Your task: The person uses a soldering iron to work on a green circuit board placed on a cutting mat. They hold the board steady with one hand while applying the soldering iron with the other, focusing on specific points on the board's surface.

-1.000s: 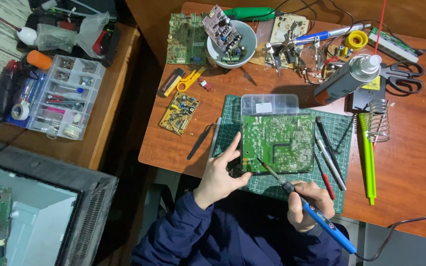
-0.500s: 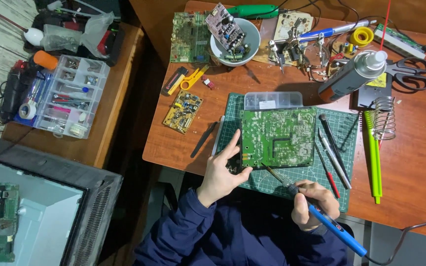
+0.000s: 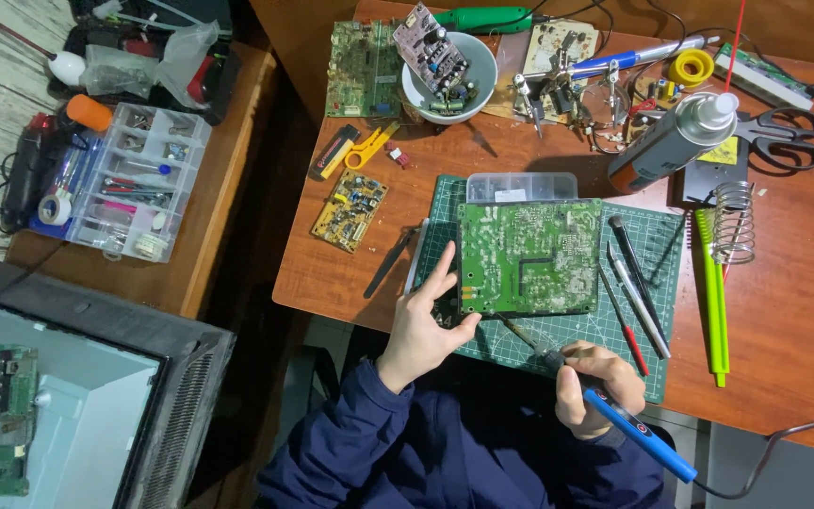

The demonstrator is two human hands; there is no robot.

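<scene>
A large green circuit board lies solder side up on a green cutting mat. My left hand rests at the board's lower left corner, fingers spread, thumb touching its edge. My right hand grips a blue soldering iron; its tip points up-left toward the board's lower edge, just short of it. The iron's cable runs off to the right.
On the red-brown table: tweezers and pens right of the board, a green tool, a coil iron stand, a spray can, scissors, a white bowl of boards, a small yellow board. Parts organiser on left table.
The view has shifted slightly. My left hand has opened its fingers at the board's corner. The soldering iron tip has drawn back from the board toward its lower edge.
</scene>
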